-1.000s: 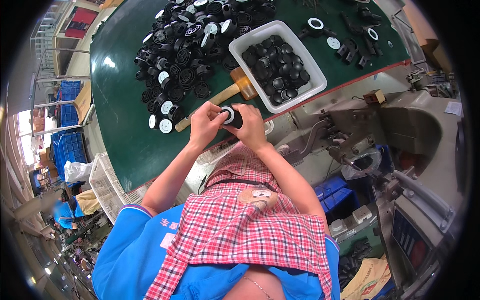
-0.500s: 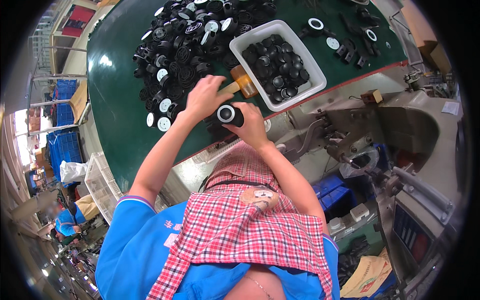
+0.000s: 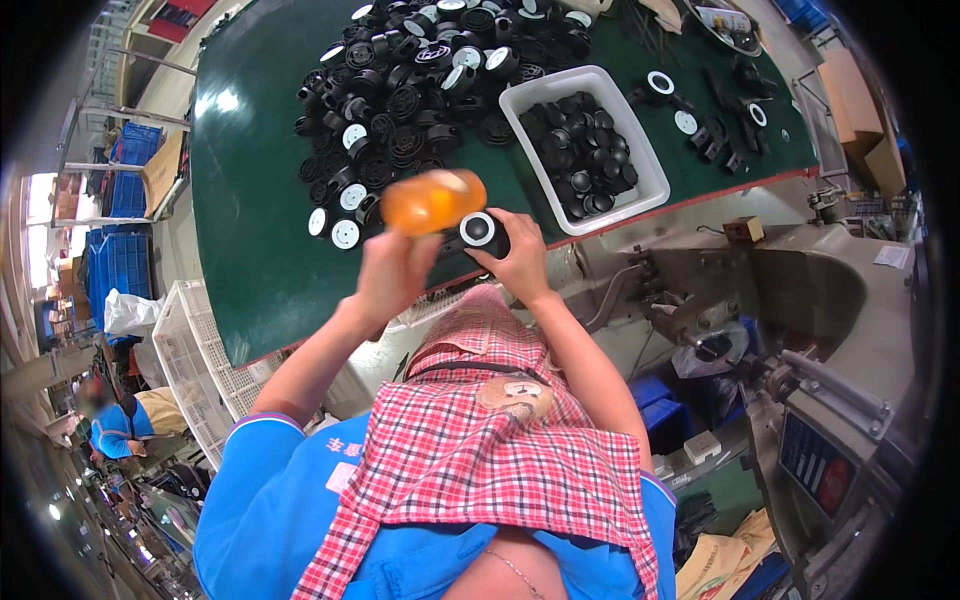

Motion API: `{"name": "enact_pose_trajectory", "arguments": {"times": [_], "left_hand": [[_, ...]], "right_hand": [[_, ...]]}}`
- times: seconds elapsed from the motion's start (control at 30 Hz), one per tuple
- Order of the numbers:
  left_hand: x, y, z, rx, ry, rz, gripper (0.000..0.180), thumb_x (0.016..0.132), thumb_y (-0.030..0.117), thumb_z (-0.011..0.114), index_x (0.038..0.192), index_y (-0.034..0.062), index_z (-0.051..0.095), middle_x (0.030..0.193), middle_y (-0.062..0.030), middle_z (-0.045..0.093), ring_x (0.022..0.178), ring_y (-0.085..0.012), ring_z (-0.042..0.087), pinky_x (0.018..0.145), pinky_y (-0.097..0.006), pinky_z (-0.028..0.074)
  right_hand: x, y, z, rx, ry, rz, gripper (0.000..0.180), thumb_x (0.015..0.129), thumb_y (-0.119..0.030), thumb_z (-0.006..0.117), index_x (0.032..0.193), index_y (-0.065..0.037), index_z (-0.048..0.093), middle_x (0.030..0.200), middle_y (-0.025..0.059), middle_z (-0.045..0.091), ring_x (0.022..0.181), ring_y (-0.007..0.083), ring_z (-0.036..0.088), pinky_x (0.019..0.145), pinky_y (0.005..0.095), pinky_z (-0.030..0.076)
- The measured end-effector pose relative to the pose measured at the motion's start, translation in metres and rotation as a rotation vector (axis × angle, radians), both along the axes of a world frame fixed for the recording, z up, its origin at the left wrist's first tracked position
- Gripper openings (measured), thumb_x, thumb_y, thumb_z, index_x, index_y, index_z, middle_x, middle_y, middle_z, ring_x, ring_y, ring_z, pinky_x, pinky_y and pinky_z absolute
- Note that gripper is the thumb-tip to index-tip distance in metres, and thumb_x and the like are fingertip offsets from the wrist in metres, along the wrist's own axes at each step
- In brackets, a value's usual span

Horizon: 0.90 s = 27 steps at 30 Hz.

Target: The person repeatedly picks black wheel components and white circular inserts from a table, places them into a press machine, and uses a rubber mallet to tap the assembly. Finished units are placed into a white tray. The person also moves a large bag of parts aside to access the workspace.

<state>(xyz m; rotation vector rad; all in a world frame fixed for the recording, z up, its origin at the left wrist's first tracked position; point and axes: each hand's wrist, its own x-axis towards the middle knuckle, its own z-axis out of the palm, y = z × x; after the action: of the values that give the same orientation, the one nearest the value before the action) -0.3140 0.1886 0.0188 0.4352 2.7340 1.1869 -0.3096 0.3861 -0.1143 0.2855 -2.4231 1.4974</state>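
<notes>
One orange mallet (image 3: 433, 201), one black-and-white wheel (image 3: 479, 231), two hands.

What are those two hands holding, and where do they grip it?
The left hand grips a mallet by its handle, its orange head raised. The right hand holds a round black-and-white part by its side.
</notes>
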Motion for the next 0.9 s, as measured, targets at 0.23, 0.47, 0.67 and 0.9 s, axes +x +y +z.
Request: {"name": "enact_pose_trajectory", "arguments": {"times": [0.23,0.47,0.67,0.9], "left_hand": [[0.006,0.016,0.003,0.062,0.177,0.06,0.031,0.095,0.026,0.063,0.097,0.0003,0.045,0.073,-0.0226,0.064,0.067,-0.0421,0.064,0.055,-0.047,0.049],[-0.016,0.007,-0.036,-0.248,0.038,-0.047,0.029,0.095,0.027,0.062,0.102,0.0023,0.049,0.077,-0.0218,0.065,0.074,-0.0425,0.064,0.06,-0.048,0.049],[-0.066,0.023,-0.086,-0.309,0.294,-0.062,0.033,0.093,0.024,0.063,0.121,0.0072,0.055,0.103,-0.0172,0.062,0.091,-0.0371,0.064,0.071,-0.044,0.053],[-0.067,0.049,-0.096,-0.506,0.449,-0.225,0.024,0.095,0.02,0.057,0.115,0.0075,0.059,0.097,-0.0131,0.06,0.094,-0.0324,0.059,0.076,-0.042,0.053]], "right_hand": [[-0.005,0.0,-0.004,0.02,0.005,-0.009,0.058,0.067,-0.023,0.085,0.116,-0.005,0.061,0.109,0.0121,0.065,0.103,0.034,0.058,0.09,0.0429,0.045],[-0.01,-0.005,0.006,0.026,0.037,-0.042,0.052,0.065,-0.019,0.084,0.11,-0.005,0.061,0.104,0.0122,0.065,0.097,0.0351,0.059,0.086,0.0431,0.046],[0.039,0.01,0.019,-0.027,-0.112,-0.005,0.057,0.062,-0.018,0.086,0.11,-0.004,0.06,0.102,0.0133,0.064,0.096,0.0334,0.062,0.084,0.0408,0.049],[0.098,0.01,-0.059,-0.263,-0.831,-0.212,0.086,0.069,-0.054,0.081,0.122,0.01,0.059,0.109,0.0236,0.069,0.1,0.0343,0.069,0.089,0.0394,0.054]]}}
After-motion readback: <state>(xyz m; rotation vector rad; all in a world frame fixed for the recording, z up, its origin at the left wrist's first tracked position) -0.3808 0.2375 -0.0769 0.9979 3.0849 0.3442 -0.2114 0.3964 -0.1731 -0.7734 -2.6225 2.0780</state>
